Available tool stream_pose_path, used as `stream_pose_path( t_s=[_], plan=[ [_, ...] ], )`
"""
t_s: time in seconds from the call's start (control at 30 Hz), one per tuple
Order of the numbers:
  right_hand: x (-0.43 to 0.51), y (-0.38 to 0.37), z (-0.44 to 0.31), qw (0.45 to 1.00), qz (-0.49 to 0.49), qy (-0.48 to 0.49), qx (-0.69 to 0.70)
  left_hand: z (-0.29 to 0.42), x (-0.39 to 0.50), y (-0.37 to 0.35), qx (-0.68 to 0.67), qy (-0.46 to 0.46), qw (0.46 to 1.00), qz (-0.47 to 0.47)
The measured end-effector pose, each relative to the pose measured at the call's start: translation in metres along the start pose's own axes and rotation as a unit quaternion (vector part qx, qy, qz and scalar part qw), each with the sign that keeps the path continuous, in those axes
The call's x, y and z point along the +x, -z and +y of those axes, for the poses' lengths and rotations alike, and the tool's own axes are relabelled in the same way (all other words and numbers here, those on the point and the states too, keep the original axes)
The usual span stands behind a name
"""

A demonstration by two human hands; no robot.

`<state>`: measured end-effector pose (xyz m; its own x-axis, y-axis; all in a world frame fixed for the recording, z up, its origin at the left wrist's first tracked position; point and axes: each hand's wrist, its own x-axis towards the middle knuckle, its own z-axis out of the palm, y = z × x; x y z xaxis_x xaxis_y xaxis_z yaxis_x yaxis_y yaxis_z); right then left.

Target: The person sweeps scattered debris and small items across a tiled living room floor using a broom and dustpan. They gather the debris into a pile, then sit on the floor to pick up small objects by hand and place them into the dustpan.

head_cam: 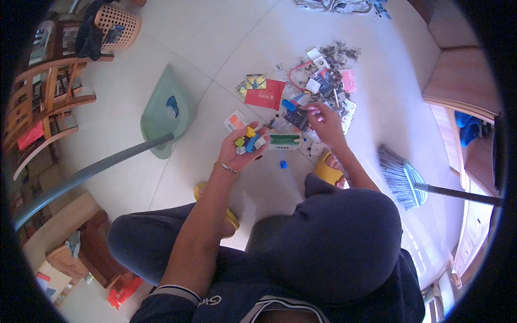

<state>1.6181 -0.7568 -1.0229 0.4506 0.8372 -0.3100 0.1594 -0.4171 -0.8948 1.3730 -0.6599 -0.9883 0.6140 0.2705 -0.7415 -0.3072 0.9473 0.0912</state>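
My left hand is turned palm up and cupped around several small plastic toy bricks in yellow, green, blue and white. Over the near side of a litter heap, my right hand reaches down with bent fingers; whether they pinch anything is too small to tell. Just left of those fingers a blue plastic piece lies by a dark printed packet. A small blue piece rests on the tiles nearer me. Between my hands is a green and white packet.
A green dustpan with a long handle sits at left, a blue scrap inside. A broom is at right beside wooden furniture. Red and yellow wrappers lie ahead. Wooden chairs and a perforated basket line the left.
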Motion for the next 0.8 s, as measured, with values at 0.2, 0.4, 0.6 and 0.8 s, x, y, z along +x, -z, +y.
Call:
stream_pose_path(
  t_s=[0.2,0.4,0.6,0.8],
  plan=[
    [-0.024,0.012,-0.018,0.992,-0.014,0.120,-0.047,0.010,-0.002,0.006,0.096,-0.016,0.995,0.014],
    [-0.064,-0.029,0.011,0.852,-0.365,0.324,-0.188,0.014,-0.005,0.015,0.124,-0.020,0.992,0.032],
    [-0.090,-0.060,0.081,0.763,-0.526,0.175,-0.332,0.014,-0.013,0.020,0.089,-0.041,0.994,0.046],
    [-0.113,-0.061,0.109,0.759,-0.460,0.180,-0.425,0.024,-0.025,0.033,0.063,-0.041,0.997,0.018]
  ],
)
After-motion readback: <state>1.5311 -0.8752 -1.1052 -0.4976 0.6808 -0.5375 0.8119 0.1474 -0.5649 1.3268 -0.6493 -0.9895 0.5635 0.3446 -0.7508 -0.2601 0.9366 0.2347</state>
